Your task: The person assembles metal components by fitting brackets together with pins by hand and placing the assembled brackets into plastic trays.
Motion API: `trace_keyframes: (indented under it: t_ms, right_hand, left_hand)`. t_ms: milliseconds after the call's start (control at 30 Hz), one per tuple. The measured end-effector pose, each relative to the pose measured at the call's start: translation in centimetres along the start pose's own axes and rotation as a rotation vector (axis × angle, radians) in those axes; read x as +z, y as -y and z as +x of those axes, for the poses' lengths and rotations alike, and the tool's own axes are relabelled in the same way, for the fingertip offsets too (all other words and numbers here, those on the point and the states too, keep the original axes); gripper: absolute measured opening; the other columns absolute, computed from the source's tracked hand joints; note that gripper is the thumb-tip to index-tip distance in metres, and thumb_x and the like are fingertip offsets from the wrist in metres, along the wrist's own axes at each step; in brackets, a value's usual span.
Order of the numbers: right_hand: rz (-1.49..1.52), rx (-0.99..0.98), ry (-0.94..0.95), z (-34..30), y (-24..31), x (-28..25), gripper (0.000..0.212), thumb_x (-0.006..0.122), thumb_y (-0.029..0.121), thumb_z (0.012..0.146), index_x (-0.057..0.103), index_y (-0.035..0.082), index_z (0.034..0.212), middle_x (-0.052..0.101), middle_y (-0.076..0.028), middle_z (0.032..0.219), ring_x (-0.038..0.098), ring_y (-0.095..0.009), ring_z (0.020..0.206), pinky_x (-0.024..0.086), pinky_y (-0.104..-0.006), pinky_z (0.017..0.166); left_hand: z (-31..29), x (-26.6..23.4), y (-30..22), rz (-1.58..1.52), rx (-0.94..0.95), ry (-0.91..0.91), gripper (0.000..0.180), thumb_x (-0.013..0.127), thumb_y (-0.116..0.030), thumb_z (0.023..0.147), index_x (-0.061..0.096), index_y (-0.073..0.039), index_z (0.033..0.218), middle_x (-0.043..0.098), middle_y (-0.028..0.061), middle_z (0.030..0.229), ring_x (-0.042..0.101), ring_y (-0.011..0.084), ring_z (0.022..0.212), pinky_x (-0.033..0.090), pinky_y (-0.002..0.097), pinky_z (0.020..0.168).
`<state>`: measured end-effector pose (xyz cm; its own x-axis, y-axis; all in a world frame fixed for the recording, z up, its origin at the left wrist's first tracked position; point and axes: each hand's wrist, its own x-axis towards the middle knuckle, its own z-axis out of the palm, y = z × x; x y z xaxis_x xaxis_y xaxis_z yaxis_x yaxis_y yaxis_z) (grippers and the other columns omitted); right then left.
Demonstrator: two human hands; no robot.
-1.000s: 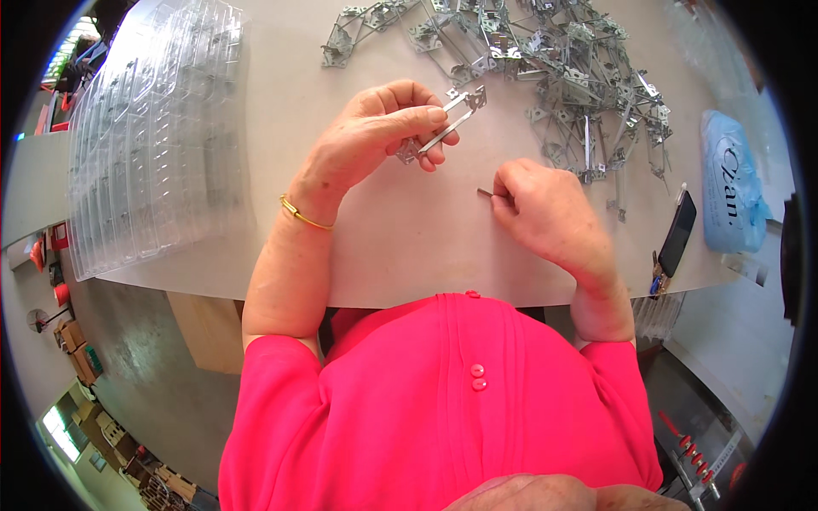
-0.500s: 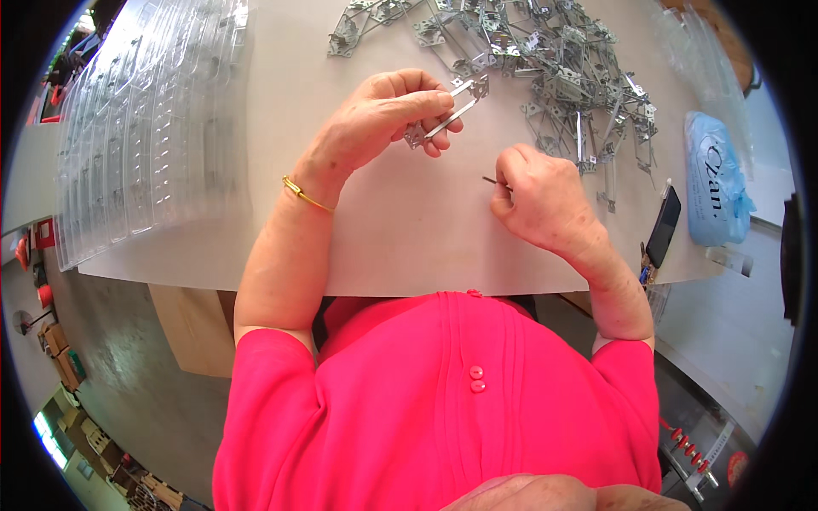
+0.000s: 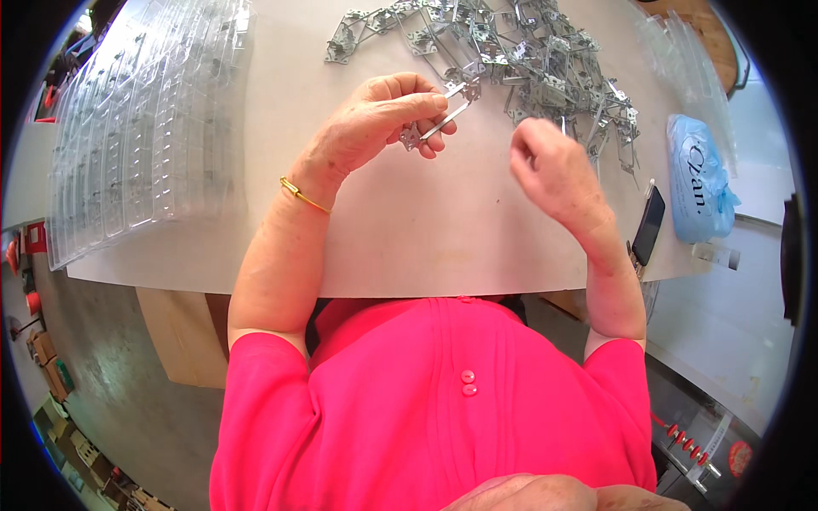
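My left hand (image 3: 379,123) is closed around a thin metal bracket (image 3: 439,123), a flat silver strip with a plate at each end, held just above the white table (image 3: 400,221). A gold bangle (image 3: 300,195) circles that wrist. My right hand (image 3: 550,170) is raised to the right of the bracket, fingers curled in a loose fist, close to the near edge of a heap of similar metal brackets (image 3: 528,60). Whether it pinches a small part is hidden by the curled fingers.
A stack of clear plastic trays (image 3: 145,128) covers the table's left side. At the right lie a dark phone (image 3: 649,226), a blue plastic-wrapped pack (image 3: 699,179) and more clear trays (image 3: 682,51). A cardboard box (image 3: 183,336) sits under the table. My pink top (image 3: 443,409) fills the foreground.
My right hand has lifted off the table and moved up toward the bracket heap; the small pin it held is no longer visible. My left hand keeps the bracket in about the same place.
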<state>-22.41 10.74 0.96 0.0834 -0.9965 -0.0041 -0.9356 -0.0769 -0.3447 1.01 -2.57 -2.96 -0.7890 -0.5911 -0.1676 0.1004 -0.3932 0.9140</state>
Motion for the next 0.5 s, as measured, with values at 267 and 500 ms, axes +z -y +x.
trace_keyframes:
  t_ms: [267, 500]
  right_hand:
    - [-0.339, 0.012, -0.255, 3.2, -3.5, 0.8, 0.011, 0.060, 0.015, 0.097, 0.064, 0.005, 0.097, 0.069, -0.012, 0.091, 0.071, -0.034, 0.078, 0.059, -0.0404, 0.068]
    - [-0.578, 0.102, -0.167, 4.2, -2.5, 3.1, 0.006, 0.060, 0.012, 0.093, 0.063, 0.009, 0.090, 0.071, -0.007, 0.076, 0.073, -0.027, 0.066, 0.059, -0.0378, 0.057]
  left_hand:
    - [0.1, -0.3, 0.0, -0.025, 0.012, 0.003, 0.025, 0.062, -0.023, 0.101, 0.063, 0.001, 0.107, 0.072, 0.0144, 0.094, 0.071, 0.0150, 0.074, 0.060, 0.0300, 0.067]
    - [-0.1, -0.3, -0.2, -0.025, 0.004, -0.012, 0.025, 0.062, -0.023, 0.101, 0.063, 0.001, 0.107, 0.073, 0.0157, 0.095, 0.071, 0.0158, 0.074, 0.059, 0.0297, 0.067]
